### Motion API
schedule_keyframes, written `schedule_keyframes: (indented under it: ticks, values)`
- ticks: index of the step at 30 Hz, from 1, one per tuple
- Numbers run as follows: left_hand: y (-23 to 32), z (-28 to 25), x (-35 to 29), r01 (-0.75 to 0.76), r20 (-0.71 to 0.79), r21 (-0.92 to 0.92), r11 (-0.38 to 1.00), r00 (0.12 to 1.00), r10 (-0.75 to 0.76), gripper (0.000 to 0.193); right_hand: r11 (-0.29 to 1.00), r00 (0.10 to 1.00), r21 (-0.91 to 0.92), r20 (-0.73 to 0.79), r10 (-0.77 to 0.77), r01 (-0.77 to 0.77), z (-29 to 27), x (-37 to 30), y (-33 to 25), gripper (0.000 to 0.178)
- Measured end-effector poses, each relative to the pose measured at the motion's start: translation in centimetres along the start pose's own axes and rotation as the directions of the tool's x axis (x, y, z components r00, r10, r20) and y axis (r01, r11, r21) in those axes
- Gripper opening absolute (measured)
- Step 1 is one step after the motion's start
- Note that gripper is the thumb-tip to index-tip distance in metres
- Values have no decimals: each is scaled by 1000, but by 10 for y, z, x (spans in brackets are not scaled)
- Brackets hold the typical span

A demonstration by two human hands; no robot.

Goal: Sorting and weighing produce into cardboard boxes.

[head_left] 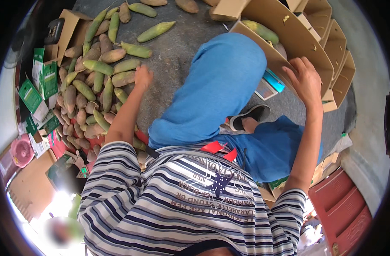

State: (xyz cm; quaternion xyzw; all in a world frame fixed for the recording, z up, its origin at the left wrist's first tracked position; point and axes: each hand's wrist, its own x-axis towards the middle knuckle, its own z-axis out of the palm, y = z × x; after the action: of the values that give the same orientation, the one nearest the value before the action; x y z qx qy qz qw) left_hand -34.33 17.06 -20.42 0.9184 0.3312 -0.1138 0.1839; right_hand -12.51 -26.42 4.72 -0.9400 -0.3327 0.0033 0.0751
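Observation:
My left hand point(144, 77) is at the right end of a dull green-brown radish point(123, 79), its fingers curled against that end. The radish lies on the right edge of a large heap of long green radishes point(99, 67) and brownish root vegetables point(70, 99). My right hand point(305, 79) is over the near end of an upright cardboard box point(284, 38), thumb and fingers apart, with nothing visible in it. Inside that box lie a green radish point(260, 30) and a duller root vegetable, partly hidden by the wall.
More open cardboard boxes point(335, 42) stand at the far right. A blue-and-white flat item point(269, 85) lies beside my knee. Green-and-white cartons point(43, 72) and a pink fan point(22, 150) are at the left. Loose radishes point(156, 31) lie on the grey floor point(178, 55). A red panelled door point(342, 209) is at lower right.

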Motion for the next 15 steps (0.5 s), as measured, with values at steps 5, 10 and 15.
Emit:
schedule_keyframes:
  ticks: [5,10,15]
  values:
    - [-40,5,47,92,-57,-222,971,993,-107,43,1000,999,-30,42,-5,7,4,9,-4,24]
    - [-3,22,85,651,461,-714,256,713,-528,55,996,998,-87,68,-10,16,10,8,1,23]
    - [2,35,100,600,495,-795,-94,550,-673,53,995,994,-86,102,-47,56,17,14,-1,21]
